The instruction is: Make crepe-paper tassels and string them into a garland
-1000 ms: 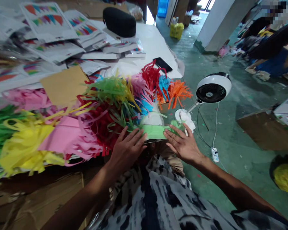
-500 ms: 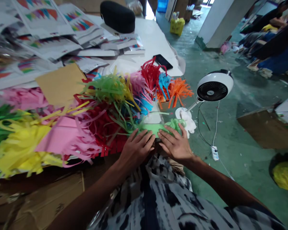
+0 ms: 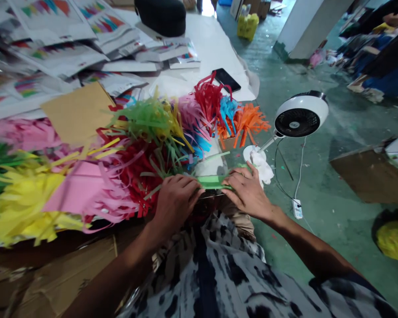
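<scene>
A folded strip of light green fringed paper (image 3: pixel 212 181) lies at the table's near edge. My left hand (image 3: pixel 174 203) curls its fingers over the strip's left end. My right hand (image 3: pixel 247 191) pinches the strip's right end, fingers bent. Right behind the strip rises a heap of fringed paper bundles (image 3: pixel 159 132) in green, red, pink, blue and orange. More yellow and pink fringed paper (image 3: pixel 36 198) spreads to the left.
A small white desk fan (image 3: pixel 300 117) stands off the table's right edge, its cord running to a plug on the green floor. A black phone (image 3: pixel 227 80), printed white packets (image 3: pixel 69 48), a tan card sheet (image 3: pixel 78 112) and a black case (image 3: pixel 161 15) sit farther back.
Both hands were flat and spread on the green paper; now their fingers have curled and gripped it, and the strip looks narrower, folded. The view has tilted slightly down.
</scene>
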The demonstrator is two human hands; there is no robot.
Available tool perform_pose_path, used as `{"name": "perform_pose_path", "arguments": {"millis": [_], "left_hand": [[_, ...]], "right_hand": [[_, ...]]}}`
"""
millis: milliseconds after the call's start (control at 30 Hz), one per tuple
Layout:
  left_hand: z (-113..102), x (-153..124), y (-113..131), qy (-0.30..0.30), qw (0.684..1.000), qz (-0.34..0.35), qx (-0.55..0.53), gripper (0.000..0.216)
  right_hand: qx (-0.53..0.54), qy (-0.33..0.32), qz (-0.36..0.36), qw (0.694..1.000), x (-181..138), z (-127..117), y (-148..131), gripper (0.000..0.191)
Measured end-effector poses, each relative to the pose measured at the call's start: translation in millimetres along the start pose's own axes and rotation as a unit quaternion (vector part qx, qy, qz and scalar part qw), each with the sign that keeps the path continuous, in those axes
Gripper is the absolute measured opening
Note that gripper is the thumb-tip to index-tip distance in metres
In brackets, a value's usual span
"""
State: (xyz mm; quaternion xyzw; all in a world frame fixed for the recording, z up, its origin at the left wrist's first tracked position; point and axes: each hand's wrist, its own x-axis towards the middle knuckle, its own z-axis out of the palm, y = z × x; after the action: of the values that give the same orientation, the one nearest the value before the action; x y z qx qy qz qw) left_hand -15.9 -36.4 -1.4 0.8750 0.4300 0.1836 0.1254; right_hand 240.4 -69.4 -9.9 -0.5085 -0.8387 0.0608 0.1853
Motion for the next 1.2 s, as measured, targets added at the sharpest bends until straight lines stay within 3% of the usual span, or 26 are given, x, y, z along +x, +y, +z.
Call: {"name": "perform_pose_path", "arguments": {"millis": [200, 333, 567, 733, 800, 867, 933, 1000, 1100, 1200], "left_hand": [[-0.7, 3.7, -1.8, 0.002, 0.999, -0.035, 0.028, 0.016], [0.4, 9.0, -0.9, 0.009, 0.995, -0.075, 0.066, 0.018], [0.6, 19.3, 4.6, 0.005, 0.986, -0.078, 0.149, 0.02], [3.6, 18.3, 4.1, 0.021, 0.984, -0.071, 0.161, 0.02], [7.5, 17.8, 3.9, 0.062, 0.985, -0.044, 0.153, 0.015], [12.3, 17.6, 3.7, 0.098, 0.985, 0.041, 0.138, 0.018], [16.5, 16.5, 2.1, 0.094, 0.977, 0.143, 0.126, 0.019], [18.1, 12.8, -3.0, 0.071, 0.971, 0.195, 0.119, 0.019], [13.5, 1.3, -19.1, 0.047, 0.975, 0.181, 0.122, 0.025], [2.7, -10.0, -35.1, 0.072, 0.974, 0.158, 0.143, 0.03]], "right_hand": [[0.035, -0.027, 0.065, 0.997, 14.6, -4.8, 0.9, 0.021], [-0.006, -0.021, 0.105, 0.994, 18.8, -0.8, -1.5, 0.024], [-0.096, -0.069, 0.103, 0.988, 28.7, 1.3, -7.1, 0.027], [-0.143, -0.064, 0.103, 0.982, 31.2, -0.1, -13.8, 0.029], [-0.164, -0.028, 0.104, 0.981, 29.8, 1.6, -17.2, 0.028], [-0.172, 0.022, 0.076, 0.982, 26.8, 5.6, -19.2, 0.023], [-0.16, 0.061, 0.013, 0.985, 21.4, 10.9, -18.4, 0.019], [-0.142, 0.063, -0.037, 0.987, 13.0, 14.9, -13.6, 0.024], [-0.131, 0.059, -0.045, 0.989, -3.3, 14.6, -0.5, 0.031], [-0.136, 0.098, -0.05, 0.985, -16.7, 9.0, 10.9, 0.034]]}}
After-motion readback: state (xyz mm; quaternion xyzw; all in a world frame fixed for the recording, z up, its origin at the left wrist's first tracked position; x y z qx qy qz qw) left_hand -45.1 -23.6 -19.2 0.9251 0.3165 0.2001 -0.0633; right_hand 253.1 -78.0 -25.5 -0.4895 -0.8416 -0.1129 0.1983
